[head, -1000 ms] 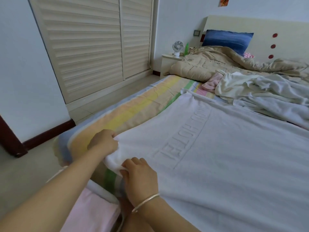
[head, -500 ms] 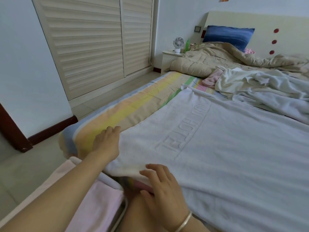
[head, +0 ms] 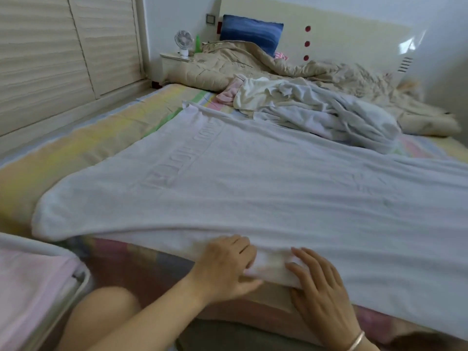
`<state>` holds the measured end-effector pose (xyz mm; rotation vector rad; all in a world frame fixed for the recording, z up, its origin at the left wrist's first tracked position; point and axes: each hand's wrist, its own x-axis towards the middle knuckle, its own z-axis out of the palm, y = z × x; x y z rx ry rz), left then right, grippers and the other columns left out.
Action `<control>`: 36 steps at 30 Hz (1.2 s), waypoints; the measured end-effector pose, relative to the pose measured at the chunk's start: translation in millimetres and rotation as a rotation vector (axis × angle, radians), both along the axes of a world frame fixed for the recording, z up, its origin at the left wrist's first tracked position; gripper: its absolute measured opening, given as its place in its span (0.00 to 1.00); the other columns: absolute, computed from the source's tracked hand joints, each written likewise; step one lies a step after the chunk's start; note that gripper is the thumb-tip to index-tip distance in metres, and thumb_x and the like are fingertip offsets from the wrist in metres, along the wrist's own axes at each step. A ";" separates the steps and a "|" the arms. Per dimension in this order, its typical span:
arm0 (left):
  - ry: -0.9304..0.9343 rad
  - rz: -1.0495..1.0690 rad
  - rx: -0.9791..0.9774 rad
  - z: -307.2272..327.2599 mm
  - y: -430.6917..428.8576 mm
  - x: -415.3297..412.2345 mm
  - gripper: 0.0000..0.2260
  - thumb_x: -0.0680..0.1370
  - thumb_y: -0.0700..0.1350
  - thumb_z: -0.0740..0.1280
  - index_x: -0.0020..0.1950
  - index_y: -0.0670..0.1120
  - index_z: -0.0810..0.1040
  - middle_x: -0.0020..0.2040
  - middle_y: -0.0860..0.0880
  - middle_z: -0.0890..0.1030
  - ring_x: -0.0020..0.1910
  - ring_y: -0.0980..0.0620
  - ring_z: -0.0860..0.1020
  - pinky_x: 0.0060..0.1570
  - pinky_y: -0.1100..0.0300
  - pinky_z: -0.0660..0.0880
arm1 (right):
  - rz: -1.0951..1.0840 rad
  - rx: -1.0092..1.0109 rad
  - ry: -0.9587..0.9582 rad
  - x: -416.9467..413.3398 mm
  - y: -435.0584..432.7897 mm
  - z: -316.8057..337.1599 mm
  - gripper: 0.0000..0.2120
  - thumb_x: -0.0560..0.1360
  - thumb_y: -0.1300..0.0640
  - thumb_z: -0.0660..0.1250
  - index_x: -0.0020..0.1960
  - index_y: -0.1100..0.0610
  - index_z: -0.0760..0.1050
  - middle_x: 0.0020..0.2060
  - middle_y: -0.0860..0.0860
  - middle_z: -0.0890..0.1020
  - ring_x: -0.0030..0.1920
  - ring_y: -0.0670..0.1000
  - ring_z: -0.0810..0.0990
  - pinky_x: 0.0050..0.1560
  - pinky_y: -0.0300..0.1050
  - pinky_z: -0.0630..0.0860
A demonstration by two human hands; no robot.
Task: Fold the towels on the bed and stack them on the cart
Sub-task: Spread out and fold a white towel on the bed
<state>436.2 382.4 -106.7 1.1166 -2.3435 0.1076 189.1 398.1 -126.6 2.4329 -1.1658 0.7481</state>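
A large white towel [head: 266,178] with raised "HOTEL" lettering lies spread flat across the bed [head: 83,145], its near edge hanging over the bed's front. My left hand [head: 225,264] holds that near edge, fingers on top and thumb underneath. Just to its right, my right hand [head: 319,287] rests on the same edge with its fingers spread and fairly straight. A crumpled heap of white towels [head: 316,110] with a pink cloth [head: 229,93] beside it lies farther up the bed. The cart [head: 82,282] shows at the lower left, with a folded pink towel [head: 30,287] on it.
A beige quilt [head: 253,64] and a blue pillow [head: 250,32] fill the head of the bed. A small fan [head: 183,43] stands on the nightstand [head: 172,63]. Louvred closet doors [head: 63,46] line the left wall. My bare knee [head: 101,315] is between cart and bed.
Both hands have slid right along the towel's near edge, from its left corner to the middle. The corner now lies flat, and my view has shifted right.
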 end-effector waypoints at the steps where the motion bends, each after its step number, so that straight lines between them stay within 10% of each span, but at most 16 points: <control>1: -0.103 -0.042 -0.002 -6.4 5.6 -9.6 0.15 0.69 0.59 0.70 0.40 0.50 0.70 0.38 0.53 0.72 0.36 0.54 0.71 0.34 0.63 0.65 | -0.025 -0.018 -0.005 -16.4 5.5 1.1 0.17 0.68 0.60 0.62 0.57 0.54 0.71 0.61 0.57 0.77 0.62 0.59 0.74 0.61 0.54 0.70; 10: -0.266 -0.037 0.076 -2.2 26.2 -25.1 0.05 0.72 0.44 0.66 0.39 0.49 0.70 0.35 0.53 0.72 0.31 0.55 0.69 0.26 0.62 0.67 | -0.105 -0.032 0.015 -68.6 26.1 9.5 0.08 0.75 0.57 0.61 0.42 0.55 0.79 0.38 0.50 0.76 0.39 0.55 0.74 0.40 0.48 0.68; 17: -0.327 0.086 0.329 -13.4 50.6 -53.0 0.11 0.77 0.52 0.57 0.37 0.49 0.70 0.34 0.53 0.72 0.33 0.52 0.71 0.32 0.58 0.69 | -0.047 0.190 0.021 -100.3 56.1 -9.7 0.07 0.74 0.53 0.60 0.42 0.50 0.77 0.37 0.45 0.74 0.37 0.50 0.74 0.37 0.40 0.65; 28: 0.015 -0.107 0.035 -4.5 60.8 -252.9 0.04 0.74 0.50 0.62 0.42 0.51 0.74 0.38 0.55 0.75 0.31 0.56 0.74 0.24 0.64 0.68 | -0.619 0.147 -0.038 -269.0 74.4 2.2 0.19 0.59 0.68 0.74 0.48 0.58 0.77 0.47 0.55 0.77 0.46 0.59 0.75 0.39 0.52 0.75; 36: -0.222 0.027 -0.098 -12.2 34.3 -351.1 0.19 0.60 0.40 0.78 0.48 0.45 0.77 0.44 0.47 0.78 0.40 0.48 0.76 0.34 0.57 0.73 | -0.722 0.088 0.131 -363.2 61.4 13.0 0.18 0.58 0.68 0.75 0.45 0.58 0.76 0.41 0.55 0.76 0.39 0.59 0.75 0.32 0.49 0.71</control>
